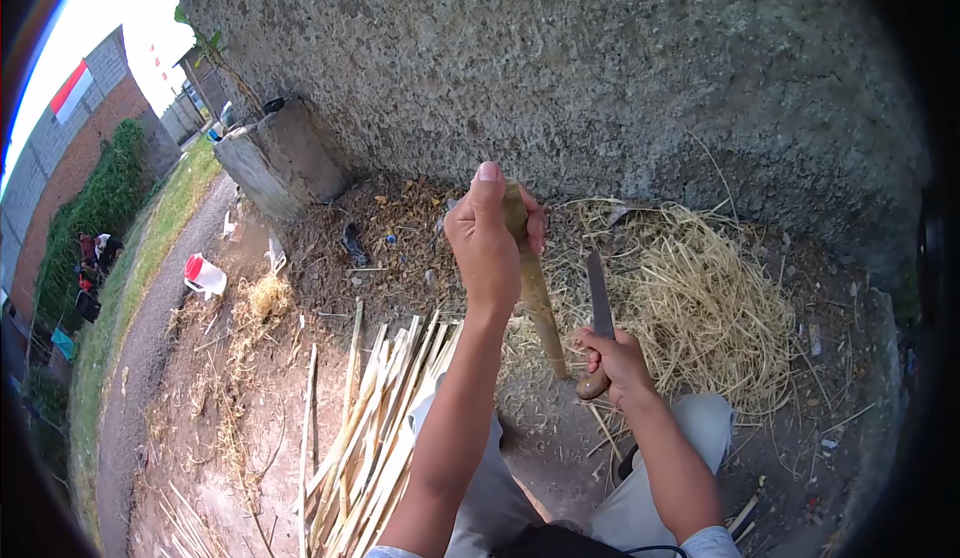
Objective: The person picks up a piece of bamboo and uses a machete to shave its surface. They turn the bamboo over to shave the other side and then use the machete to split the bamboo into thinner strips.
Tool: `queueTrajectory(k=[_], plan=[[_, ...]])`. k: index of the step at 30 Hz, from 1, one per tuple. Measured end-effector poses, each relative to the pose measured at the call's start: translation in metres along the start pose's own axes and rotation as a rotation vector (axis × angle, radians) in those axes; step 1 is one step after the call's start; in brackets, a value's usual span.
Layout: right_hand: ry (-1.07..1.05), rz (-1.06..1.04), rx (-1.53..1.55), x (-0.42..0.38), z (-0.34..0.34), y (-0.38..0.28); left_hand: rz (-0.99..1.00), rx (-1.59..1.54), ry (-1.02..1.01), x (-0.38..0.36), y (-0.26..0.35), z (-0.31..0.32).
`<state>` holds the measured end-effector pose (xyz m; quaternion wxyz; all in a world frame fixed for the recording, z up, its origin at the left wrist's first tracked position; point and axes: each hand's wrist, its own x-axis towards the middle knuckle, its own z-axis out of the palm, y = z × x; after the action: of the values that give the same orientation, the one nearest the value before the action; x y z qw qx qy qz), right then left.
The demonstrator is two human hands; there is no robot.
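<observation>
My left hand (490, 236) is closed around the upper end of a greenish-brown bamboo piece (541, 316), thumb pointing up. The bamboo stands nearly upright, slightly tilted, its lower end reaching down toward the ground between my knees. In my right hand (618, 364) is a large knife (600, 298), gripped by its wooden handle, with the dark blade pointing up and away from me. The blade is to the right of the bamboo, apart from it. Part of the bamboo's top is hidden behind my left fingers.
A heap of pale shavings (715, 308) lies by the rough wall (600, 78). Split bamboo strips (375, 438) are piled at my left. Farther left stand a white jug with a red lid (205, 274) and a concrete block (280, 153). A path (150, 328) runs beyond.
</observation>
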<state>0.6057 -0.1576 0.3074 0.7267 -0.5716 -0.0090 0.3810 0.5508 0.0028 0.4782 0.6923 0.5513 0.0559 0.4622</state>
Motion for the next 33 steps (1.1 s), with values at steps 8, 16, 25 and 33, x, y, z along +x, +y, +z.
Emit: queueTrajectory(k=[8,16,25,33], plan=[[0.093,-0.048,0.333,0.026,-0.023,0.002,0.067,0.071,-0.087,0.006,-0.009,-0.004],[0.125,0.032,0.596,0.044,-0.043,0.007,0.184,-0.067,-0.282,0.001,-0.019,-0.003],[0.129,0.025,0.577,0.036,-0.041,-0.003,0.190,0.004,-0.242,0.010,-0.029,0.004],[0.186,0.032,0.588,0.030,-0.041,-0.010,0.175,-0.069,-0.188,0.003,-0.014,0.014]])
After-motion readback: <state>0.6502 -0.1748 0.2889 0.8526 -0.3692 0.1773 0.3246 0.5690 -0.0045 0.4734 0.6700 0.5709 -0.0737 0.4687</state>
